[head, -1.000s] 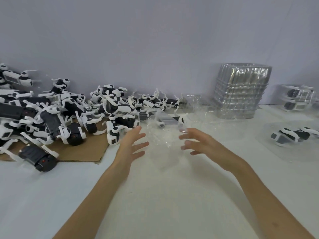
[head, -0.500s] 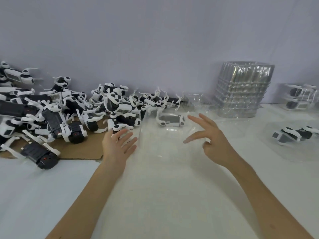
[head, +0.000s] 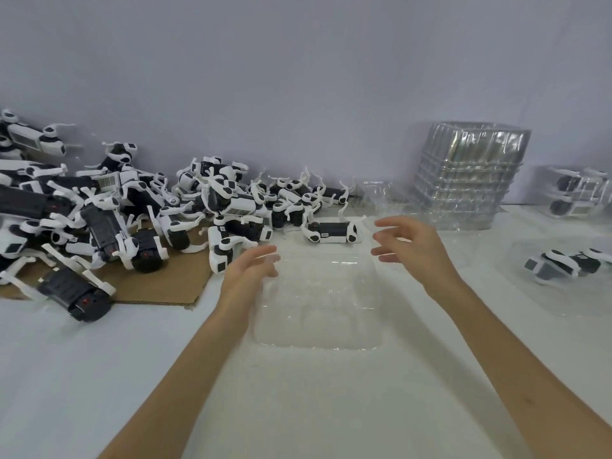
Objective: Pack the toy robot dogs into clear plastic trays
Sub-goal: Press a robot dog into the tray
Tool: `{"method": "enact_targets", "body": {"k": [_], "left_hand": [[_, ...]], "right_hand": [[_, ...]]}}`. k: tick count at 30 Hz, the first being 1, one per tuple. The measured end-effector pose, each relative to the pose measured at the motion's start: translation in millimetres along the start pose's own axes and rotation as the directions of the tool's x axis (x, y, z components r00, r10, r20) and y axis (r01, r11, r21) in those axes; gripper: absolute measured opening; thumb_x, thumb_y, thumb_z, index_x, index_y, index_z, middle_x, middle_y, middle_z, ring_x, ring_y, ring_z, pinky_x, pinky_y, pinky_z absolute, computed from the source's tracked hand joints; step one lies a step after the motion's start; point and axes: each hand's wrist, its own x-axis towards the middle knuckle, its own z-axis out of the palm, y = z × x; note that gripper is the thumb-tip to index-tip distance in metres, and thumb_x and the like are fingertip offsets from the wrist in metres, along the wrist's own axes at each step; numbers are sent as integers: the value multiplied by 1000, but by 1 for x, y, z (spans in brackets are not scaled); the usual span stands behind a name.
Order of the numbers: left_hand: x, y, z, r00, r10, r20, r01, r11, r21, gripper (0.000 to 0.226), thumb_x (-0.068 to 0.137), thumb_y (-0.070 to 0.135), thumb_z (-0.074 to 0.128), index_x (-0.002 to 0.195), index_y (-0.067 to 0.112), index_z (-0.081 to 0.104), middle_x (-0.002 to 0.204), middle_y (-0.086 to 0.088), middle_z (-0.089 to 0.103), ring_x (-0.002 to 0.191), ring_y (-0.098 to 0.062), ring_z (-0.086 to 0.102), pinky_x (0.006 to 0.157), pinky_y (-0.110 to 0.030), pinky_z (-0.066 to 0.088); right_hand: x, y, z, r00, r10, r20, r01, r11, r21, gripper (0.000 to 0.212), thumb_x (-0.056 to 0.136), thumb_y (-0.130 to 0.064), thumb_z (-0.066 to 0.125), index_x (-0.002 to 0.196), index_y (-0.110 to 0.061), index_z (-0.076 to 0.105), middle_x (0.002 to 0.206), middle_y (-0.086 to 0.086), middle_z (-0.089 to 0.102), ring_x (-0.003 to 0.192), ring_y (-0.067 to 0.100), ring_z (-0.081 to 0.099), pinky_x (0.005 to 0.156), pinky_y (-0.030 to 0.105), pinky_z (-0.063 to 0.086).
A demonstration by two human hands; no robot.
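A clear plastic tray (head: 318,329) lies flat on the white table in front of me, with nothing in it. My left hand (head: 246,276) is at the tray's far left corner, its relaxed fingertips at the rim. My right hand (head: 414,250) hovers over the far right corner with fingers loosely spread, holding nothing. One black-and-white toy robot dog (head: 331,231) lies on its side just beyond the tray, between my hands. A big pile of toy dogs (head: 132,210) covers the left of the table.
The pile sits partly on a brown cardboard sheet (head: 159,289). A stack of clear trays (head: 470,173) stands at the back right. Another tray holding a dog (head: 569,263) lies at the right, and filled trays (head: 579,193) stand by the wall.
The clear tray, held up between my hands a second ago, now lies flat on the table. Both hands have spread out to its far corners.
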Motion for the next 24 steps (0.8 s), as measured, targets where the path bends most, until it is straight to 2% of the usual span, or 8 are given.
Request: {"method": "enact_targets", "body": {"k": [4,7,11,13,15,19,22,24], "left_hand": [[-1,3,-1,1000,-18,-22,18,1000,-10,21,88,16,69,105,27,74,115,-17,69,106,-19,64,106,-36,43],[-2,6,-3,999,-44,18,44,999,11,25,87,12,65,106,26,73,118,-20,66,116,-23,63,110,-41,42],[-2,9,-7,996,-67,56,65,997,30,29,85,8,62,107,25,73,121,-20,65,116,-23,63,109,-40,42],[-1,8,-8,996,-63,64,62,998,25,30,85,8,62,107,24,73,121,-21,65,115,-23,63,108,-39,42],[0,8,-8,996,-62,62,61,998,21,30,85,7,61,107,24,73,120,-21,65,115,-22,64,108,-38,42],[2,5,-7,997,-54,47,54,998,17,29,85,9,62,106,24,73,118,-20,66,115,-23,64,109,-42,42],[1,5,-7,998,-51,46,50,999,6,24,87,12,65,106,25,73,117,-20,66,114,-23,64,108,-39,43],[1,5,-6,998,-47,46,46,999,8,24,87,12,65,105,25,73,117,-20,66,114,-23,64,108,-38,42]], "right_hand": [[33,8,21,923,343,175,-311,932,-185,60,91,-6,70,144,-3,42,89,15,69,47,17,64,43,25,52],[53,21,40,905,402,141,-334,874,-352,64,87,-5,72,141,-3,38,81,12,66,50,15,57,37,19,44],[75,36,54,921,383,72,-319,846,-427,57,81,0,69,134,-3,48,72,11,61,50,18,52,38,20,39],[80,43,58,941,338,5,-307,860,-407,52,85,-2,67,134,-5,52,72,12,63,50,21,53,42,26,44],[79,51,58,957,286,-55,-285,879,-381,41,86,-11,71,125,-9,56,80,13,68,57,24,59,56,36,54],[71,55,53,980,193,40,-173,940,-293,44,75,-24,88,102,-15,55,94,9,65,62,21,61,61,34,50],[62,48,55,985,105,137,-94,992,-83,38,80,-25,85,95,-17,51,107,6,66,69,22,74,55,31,54],[57,37,58,986,64,153,-64,998,-6,32,84,-21,81,95,-17,51,108,11,71,82,25,76,63,36,60]]}}
